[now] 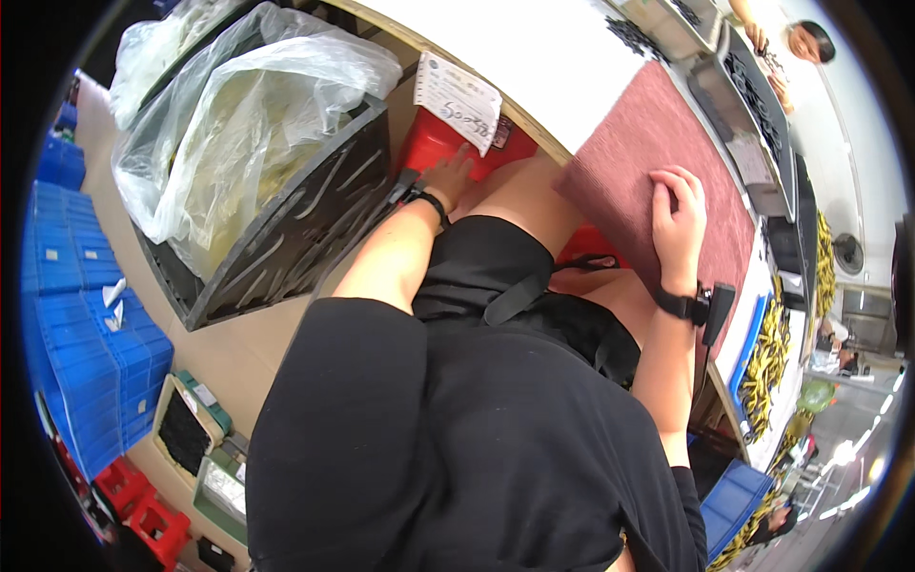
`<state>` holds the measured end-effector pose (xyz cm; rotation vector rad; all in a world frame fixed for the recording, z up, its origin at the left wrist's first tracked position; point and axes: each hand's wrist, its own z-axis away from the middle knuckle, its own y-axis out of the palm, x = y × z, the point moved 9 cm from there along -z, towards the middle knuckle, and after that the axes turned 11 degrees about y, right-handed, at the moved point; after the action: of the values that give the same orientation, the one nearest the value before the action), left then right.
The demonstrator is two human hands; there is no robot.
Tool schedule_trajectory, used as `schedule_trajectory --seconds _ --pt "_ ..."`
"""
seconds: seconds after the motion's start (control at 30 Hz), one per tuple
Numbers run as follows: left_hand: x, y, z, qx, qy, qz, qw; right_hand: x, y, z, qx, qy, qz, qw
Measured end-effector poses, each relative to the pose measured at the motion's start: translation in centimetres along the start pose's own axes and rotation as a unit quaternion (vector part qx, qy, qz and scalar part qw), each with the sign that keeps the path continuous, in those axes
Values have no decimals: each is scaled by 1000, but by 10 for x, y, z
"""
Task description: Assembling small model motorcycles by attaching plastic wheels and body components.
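My left hand (450, 179) reaches down beside my knee, fingers stretched out toward a red plastic surface (429, 138) under the table edge. It holds nothing that I can see, and its fingertips are close to or touching that surface; I cannot tell which. A white paper slip (457, 100) with print and handwriting hangs just above it. My right hand (679, 214) rests on a reddish-brown cloth mat (634, 143) on the table, loosely curved with nothing visible in it. Dark bands circle both wrists, and a black device (720, 310) sits on the right one.
A black crate (286, 229) lined with a clear plastic bag (257, 124) stands at my left. Blue crates (86, 315) and red stools (157, 524) lie farther left. Grey bins (748, 105) of dark parts and a tray of yellow-black pieces (765, 367) line the right. Another person sits across.
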<state>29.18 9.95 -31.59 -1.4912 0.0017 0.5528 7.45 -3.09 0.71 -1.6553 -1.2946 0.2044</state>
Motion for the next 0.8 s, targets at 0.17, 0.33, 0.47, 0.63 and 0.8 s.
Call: schedule_trajectory --seconds 0.17,0.33,0.47,0.63,0.8 --pt "5 -8 31 16 -19 -12 1000 -6 1 -3 0 10 -14 1000" --pt "24 16 54 -40 -25 -35 998 -6 5 -2 11 20 -42 999" --pt "10 0 65 -39 -30 -25 998 -15 3 0 1 12 -25 1000" --pt "16 6 87 2 -58 7 998 -24 7 3 6 90 -123 988" --pt "29 16 99 -28 -70 20 997 -30 3 4 1 112 -120 986"
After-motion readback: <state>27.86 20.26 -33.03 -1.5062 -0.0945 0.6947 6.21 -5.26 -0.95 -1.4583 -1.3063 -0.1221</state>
